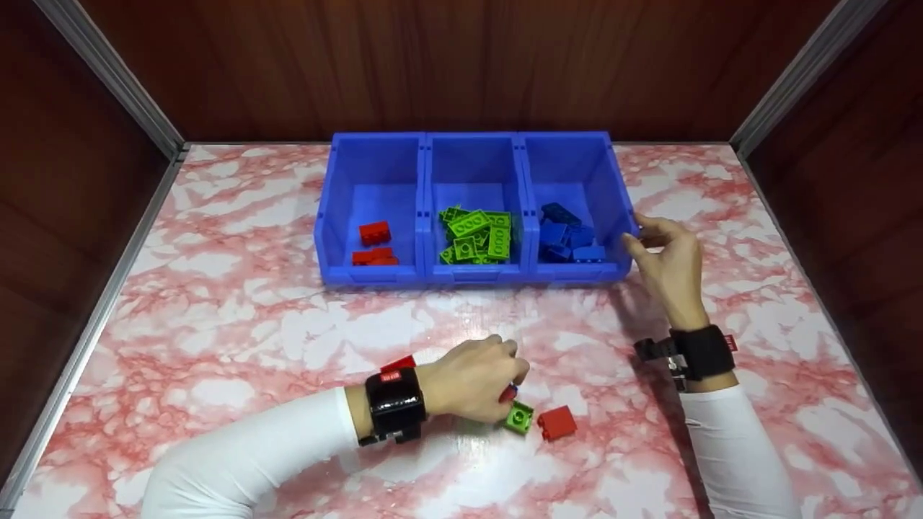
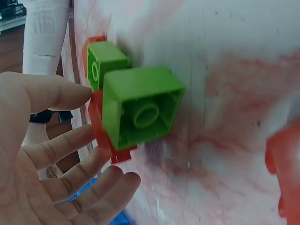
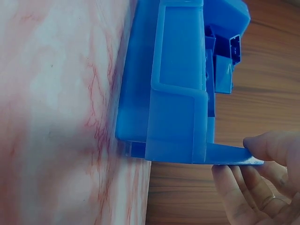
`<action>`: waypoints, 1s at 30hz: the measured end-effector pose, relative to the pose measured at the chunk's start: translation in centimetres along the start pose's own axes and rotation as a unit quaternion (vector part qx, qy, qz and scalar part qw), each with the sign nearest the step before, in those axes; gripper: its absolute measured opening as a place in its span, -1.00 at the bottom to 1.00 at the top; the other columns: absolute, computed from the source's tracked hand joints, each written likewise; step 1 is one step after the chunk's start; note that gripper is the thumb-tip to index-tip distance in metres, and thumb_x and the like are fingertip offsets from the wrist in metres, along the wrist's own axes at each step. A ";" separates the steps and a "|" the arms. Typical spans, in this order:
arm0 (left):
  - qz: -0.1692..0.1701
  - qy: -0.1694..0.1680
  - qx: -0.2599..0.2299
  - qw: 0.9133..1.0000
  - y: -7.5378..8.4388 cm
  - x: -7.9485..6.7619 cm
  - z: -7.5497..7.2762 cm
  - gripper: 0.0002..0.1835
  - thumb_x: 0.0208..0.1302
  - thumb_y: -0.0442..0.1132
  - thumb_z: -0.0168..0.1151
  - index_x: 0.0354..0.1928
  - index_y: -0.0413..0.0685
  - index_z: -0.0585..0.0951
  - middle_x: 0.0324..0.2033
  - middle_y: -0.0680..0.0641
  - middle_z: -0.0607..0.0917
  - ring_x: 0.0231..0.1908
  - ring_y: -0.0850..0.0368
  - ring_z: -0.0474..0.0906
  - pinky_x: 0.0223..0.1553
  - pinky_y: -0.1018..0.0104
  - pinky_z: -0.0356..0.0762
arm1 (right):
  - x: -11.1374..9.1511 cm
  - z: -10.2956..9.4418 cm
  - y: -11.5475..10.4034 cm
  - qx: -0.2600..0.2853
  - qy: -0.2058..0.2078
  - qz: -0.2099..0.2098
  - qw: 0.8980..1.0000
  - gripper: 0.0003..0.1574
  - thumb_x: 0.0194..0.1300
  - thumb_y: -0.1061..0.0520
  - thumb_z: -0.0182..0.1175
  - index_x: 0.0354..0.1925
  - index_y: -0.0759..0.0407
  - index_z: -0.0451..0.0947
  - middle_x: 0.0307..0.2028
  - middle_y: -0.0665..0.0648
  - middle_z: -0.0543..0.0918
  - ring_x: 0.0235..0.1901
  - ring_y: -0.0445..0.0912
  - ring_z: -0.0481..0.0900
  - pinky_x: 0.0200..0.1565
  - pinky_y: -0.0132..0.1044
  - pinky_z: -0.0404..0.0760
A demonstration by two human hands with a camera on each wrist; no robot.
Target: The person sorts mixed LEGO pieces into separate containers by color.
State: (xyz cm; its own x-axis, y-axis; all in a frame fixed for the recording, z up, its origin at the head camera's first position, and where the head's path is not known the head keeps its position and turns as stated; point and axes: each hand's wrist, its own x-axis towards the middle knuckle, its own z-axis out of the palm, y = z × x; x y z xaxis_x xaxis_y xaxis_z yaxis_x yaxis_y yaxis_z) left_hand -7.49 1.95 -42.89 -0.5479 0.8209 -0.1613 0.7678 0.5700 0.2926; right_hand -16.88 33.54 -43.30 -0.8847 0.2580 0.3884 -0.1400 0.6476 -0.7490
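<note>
My left hand (image 1: 472, 378) is low over the table, its thumb and fingertips at a red brick (image 2: 97, 117), which they appear to pinch. A hollow green brick (image 2: 145, 103) stands close to it in the left wrist view, partly covering the red one. Just beyond are a second green brick (image 1: 519, 417) and another red brick (image 1: 559, 423). My right hand (image 1: 670, 263) grips the right side wall of the blue three-compartment bin (image 1: 476, 274), thumb on one face and fingers on the other, as the right wrist view (image 3: 234, 154) shows.
Red bricks (image 1: 375, 233) lie in the bin's left compartment, green bricks (image 1: 469, 225) in the middle, blue bricks (image 1: 555, 234) in the right. Another red brick (image 1: 400, 364) lies behind my left wrist. Dark wooden panels (image 1: 461, 72) enclose the marbled table (image 1: 252, 324).
</note>
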 end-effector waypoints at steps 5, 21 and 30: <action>0.004 -0.002 0.012 1.000 0.3 0.3 0.1 -0.85 0.08 -0.12 0.48 -0.34 0.13 0.66 -0.27 0.03 0.65 -0.30 0.17 0.45 -0.39 0.45 0.43 | 0.0 0.0 -0.1 -0.006 0.000 0.000 1.000 -0.58 0.31 0.27 0.40 0.13 0.32 0.72 -0.15 0.37 0.83 -0.41 -0.59 0.53 -0.34 -0.68 0.49; -0.040 0.003 -0.103 0.994 -1.0 -1.2 -3.9 -0.83 0.18 -0.19 0.51 -0.24 -0.01 0.70 -0.35 0.04 0.62 -0.38 0.22 0.43 -0.40 0.48 0.50 | -0.1 -0.1 -0.2 -0.005 -0.002 0.003 1.000 -0.59 0.32 0.27 0.40 0.13 0.30 0.72 -0.16 0.38 0.83 -0.41 -0.60 0.52 -0.31 -0.70 0.49; -0.092 0.065 -0.135 0.984 -4.6 -3.8 -8.5 -0.81 0.23 -0.30 0.43 -0.11 -0.05 0.72 -0.20 -0.01 0.71 -0.25 0.16 0.55 -0.15 0.34 0.67 | -0.1 0.1 0.0 0.002 0.005 -0.005 1.000 -0.60 0.31 0.29 0.40 0.12 0.31 0.73 -0.18 0.40 0.82 -0.42 -0.61 0.52 -0.30 -0.70 0.49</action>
State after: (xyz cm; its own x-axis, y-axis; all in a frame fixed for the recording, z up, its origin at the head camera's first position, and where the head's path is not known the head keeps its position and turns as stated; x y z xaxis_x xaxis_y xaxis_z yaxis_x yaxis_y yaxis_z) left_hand -11.75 -4.09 -35.63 -0.7214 0.6825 -0.1174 0.5447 0.6639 0.5124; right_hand -16.81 33.42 -43.38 -0.8783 0.2592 0.4017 -0.1507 0.6473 -0.7472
